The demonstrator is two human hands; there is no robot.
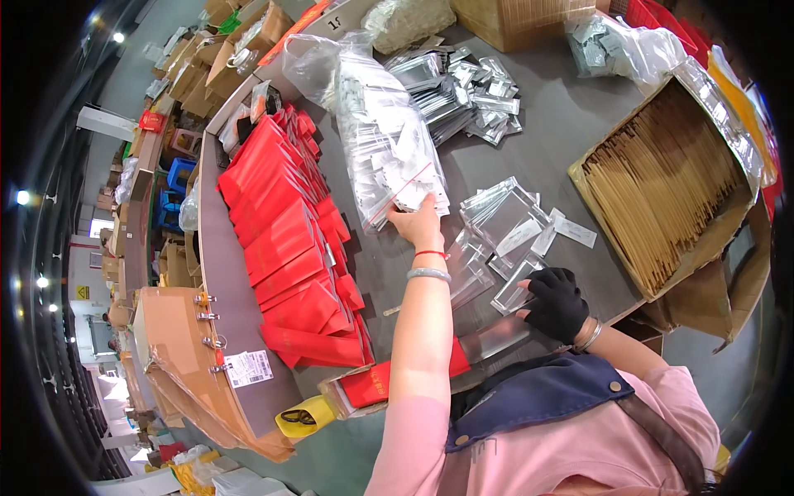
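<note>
My left hand (pixel 418 223) reaches to the near end of a long clear zip bag (pixel 376 132) filled with small white pieces. Its fingers curl at the bag's mouth, and whatever they grip is hidden. In a black fingerless glove, my right hand (pixel 556 304) is over the table's near side, beside loose clear plastic sleeves (pixel 504 219). Its thumb and forefinger are apart with nothing visible between them. Below my hands, a red packet (pixel 405 372) lies along the near edge, next to a clear sleeve (pixel 496 337). Left of my left arm are rows of red packets (pixel 281 240).
At right stands an open carton (pixel 616 248) packed with brown card-like pieces. More silvery clear packs (pixel 488 91) are heaped at the far side, near another cardboard box (pixel 521 21). A brown carton flap (pixel 186 339) with metal clips hangs at the left edge, near yellow-handled scissors (pixel 304 417).
</note>
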